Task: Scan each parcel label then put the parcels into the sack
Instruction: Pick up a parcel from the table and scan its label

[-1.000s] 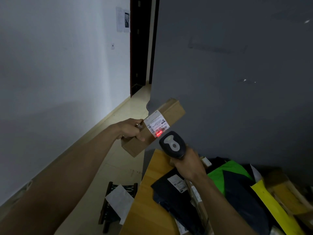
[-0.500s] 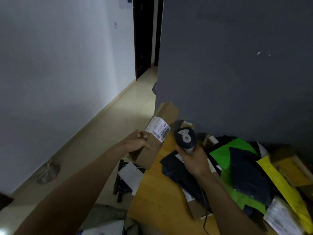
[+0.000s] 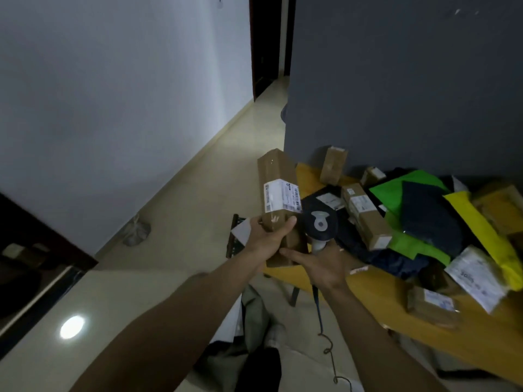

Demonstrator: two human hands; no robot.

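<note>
Just off the left edge of the table [image 3: 368, 290], over the floor [image 3: 198, 193], the left hand [image 3: 266, 241] holds a long brown box [image 3: 278, 171]. Its grip is closed round the near end of the box, with the thumb on the top face and the fingers curled under it. The long axis of the box runs from this near end up and away toward the far wall, almost straight, so most of the box stands out beyond the hand. The white label [image 3: 281, 195] lies on the face turned to the camera, just beyond the thumb, and I see no red light on it. The right hand [image 3: 325, 267] is wrapped round the handle of the scanner [image 3: 319, 223]. Its thumb reaches left and touches the near end of the box, and the scanner head sits just beside the label on the right. More parcels [image 3: 368, 219] lie in a pile on the table, to the right. Below both hands, near the person, a grey-green cloth [image 3: 254, 315] lies on the floor. It may be the sack, but I cannot tell. If so, I judge that the left hand must bring the box down and nearer, because the right hand is busy.
</note>
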